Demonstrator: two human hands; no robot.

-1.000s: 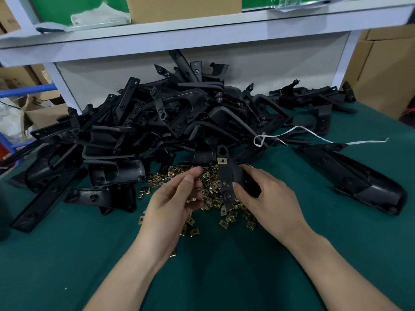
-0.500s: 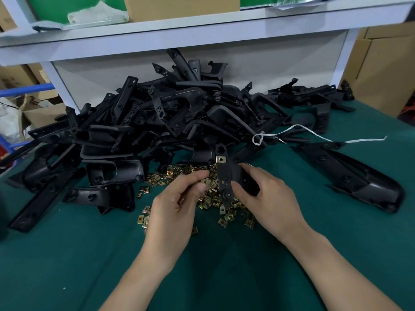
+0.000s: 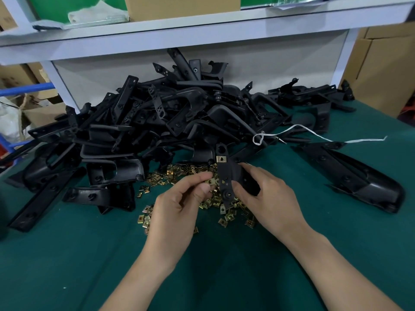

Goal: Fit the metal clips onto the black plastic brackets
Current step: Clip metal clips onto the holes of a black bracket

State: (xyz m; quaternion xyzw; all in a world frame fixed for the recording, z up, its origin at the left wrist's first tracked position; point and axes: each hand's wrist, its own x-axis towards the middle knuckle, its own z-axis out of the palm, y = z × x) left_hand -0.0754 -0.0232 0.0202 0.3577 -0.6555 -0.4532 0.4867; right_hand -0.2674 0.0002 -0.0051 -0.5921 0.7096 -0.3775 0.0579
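Right hand [image 3: 269, 198] grips black bracket [image 3: 226, 178] upright over clip heap [image 3: 202, 176] — one brass clip [image 3: 221, 159] already seated near bracket's top. Left hand [image 3: 179, 205] pinches loose clip [image 3: 210, 182] between thumb and forefinger, just beside bracket's left edge. Bracket pile [image 3: 157, 122] behind on green table [image 3: 67, 265] — white string [image 3: 314, 135] trailing right.

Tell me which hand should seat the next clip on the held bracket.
Left. The left hand pinches a clip right beside the bracket; the right hand is gripping that bracket.
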